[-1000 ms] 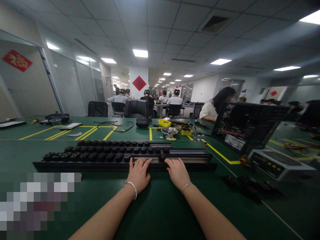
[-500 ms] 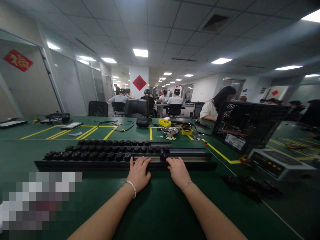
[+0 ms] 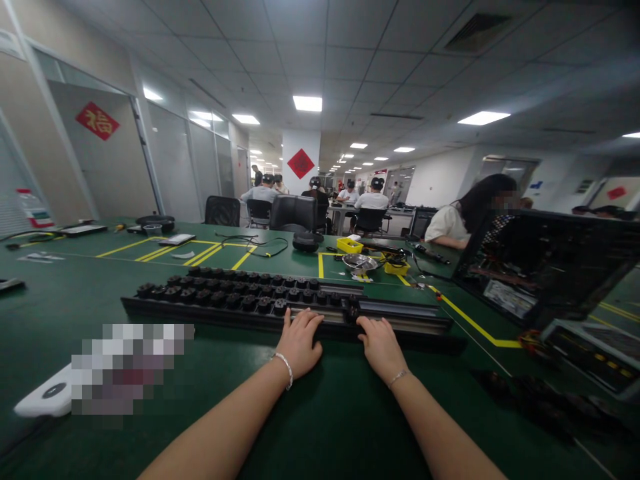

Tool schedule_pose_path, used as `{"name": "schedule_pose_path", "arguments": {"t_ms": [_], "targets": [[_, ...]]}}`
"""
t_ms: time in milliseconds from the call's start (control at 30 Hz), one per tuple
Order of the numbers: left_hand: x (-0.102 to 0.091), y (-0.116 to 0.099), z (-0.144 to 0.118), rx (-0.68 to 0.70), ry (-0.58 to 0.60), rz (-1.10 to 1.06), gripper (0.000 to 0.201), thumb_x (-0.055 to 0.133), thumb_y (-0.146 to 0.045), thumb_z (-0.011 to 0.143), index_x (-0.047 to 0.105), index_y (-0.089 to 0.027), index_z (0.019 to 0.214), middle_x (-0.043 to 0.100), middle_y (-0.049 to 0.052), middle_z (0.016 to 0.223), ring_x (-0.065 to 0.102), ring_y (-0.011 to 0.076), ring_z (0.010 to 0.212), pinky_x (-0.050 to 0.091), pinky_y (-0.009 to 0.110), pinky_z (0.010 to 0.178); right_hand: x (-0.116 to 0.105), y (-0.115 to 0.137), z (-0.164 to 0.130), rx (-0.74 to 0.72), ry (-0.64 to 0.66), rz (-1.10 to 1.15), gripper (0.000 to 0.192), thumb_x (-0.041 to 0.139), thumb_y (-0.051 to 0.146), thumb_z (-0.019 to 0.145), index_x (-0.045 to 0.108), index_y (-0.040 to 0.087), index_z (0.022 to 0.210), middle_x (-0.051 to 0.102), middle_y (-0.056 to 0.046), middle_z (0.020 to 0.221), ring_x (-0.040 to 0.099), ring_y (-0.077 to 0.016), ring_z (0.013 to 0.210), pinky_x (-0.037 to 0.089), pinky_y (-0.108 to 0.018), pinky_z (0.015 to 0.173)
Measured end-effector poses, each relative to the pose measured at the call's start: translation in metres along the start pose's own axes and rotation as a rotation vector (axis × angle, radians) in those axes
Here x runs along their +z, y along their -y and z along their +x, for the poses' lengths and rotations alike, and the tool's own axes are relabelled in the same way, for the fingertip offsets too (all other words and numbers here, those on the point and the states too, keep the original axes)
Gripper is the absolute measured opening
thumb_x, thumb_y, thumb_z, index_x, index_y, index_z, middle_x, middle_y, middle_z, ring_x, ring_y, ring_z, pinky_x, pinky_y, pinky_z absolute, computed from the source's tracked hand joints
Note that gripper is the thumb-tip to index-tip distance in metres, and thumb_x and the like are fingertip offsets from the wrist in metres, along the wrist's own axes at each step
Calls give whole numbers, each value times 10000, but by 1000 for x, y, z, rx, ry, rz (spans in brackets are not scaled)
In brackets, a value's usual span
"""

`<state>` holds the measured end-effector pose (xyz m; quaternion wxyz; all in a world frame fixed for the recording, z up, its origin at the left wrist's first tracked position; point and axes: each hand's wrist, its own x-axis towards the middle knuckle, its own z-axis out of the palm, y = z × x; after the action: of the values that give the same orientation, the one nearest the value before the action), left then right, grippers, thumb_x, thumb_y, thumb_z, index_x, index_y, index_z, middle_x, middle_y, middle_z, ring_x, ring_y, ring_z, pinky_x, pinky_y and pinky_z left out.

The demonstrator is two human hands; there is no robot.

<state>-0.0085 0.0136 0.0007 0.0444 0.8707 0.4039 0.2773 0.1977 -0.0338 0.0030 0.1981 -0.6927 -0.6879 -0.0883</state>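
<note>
A long black rail (image 3: pixel 400 319) lies across the middle of the frame on the green surface (image 3: pixel 320 413), its left half carrying rows of small black round parts (image 3: pixel 225 293) and its right half bare. The left hand (image 3: pixel 299 345) lies flat, fingers spread, on the rail's near edge at centre, gripping nothing; the right hand (image 3: pixel 381 347) rests the same way just to its right, fingertips on the rail beside a small black block (image 3: pixel 353 306), also unclenched. The rail looks stiff, likely metal and fairly heavy for its length, so it would probably carry best held with both hands well apart along the bare edges, not by the round parts, which may sit loose and slide or tip out if it tilts. At lower left a white device (image 3: pixel 47 397) lies near the surface's edge. To the right an open black computer case (image 3: pixel 545 267) stands close to the rail's right end, with a flat unit (image 3: pixel 595 347) and dark loose parts (image 3: pixel 540 400) below it, crowding that side. Beyond the rail sit a metal bowl (image 3: pixel 359 263), yellow trays (image 3: pixel 350 245) and a black cable (image 3: pixel 250 241). A seated person (image 3: pixel 470 213) works at upper right; others sit farther back.
</note>
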Motion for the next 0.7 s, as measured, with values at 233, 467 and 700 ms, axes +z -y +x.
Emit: {"name": "schedule_pose_path", "arguments": {"t_ms": [233, 467, 700], "targets": [[0, 1, 1, -1, 12, 45, 520, 470, -174, 714, 454, -252, 1229, 510, 36, 1278, 345, 210, 1275, 0, 524, 1112, -3, 2, -4, -18, -24, -36, 224, 484, 143, 800, 553, 229, 995, 621, -27, 902, 534, -172, 903, 250, -348, 961], [4, 4, 1, 20, -26, 91, 519, 479, -171, 707, 463, -257, 1219, 531, 33, 1261, 386, 205, 1247, 43, 500, 1117, -7, 4, -6, -9, -35, -65, 236, 507, 166, 794, 556, 237, 1014, 619, -30, 934, 523, -178, 935, 286, -333, 935], [6, 5, 2, 9, -40, 98, 513, 464, -155, 698, 495, -261, 1199, 523, 39, 1270, 351, 226, 1272, 72, 523, 1109, -12, 7, -8, 21, -43, -78, 204, 519, 220, 795, 556, 236, 994, 614, -30, 913, 526, -175, 908, 341, -295, 863]]}}
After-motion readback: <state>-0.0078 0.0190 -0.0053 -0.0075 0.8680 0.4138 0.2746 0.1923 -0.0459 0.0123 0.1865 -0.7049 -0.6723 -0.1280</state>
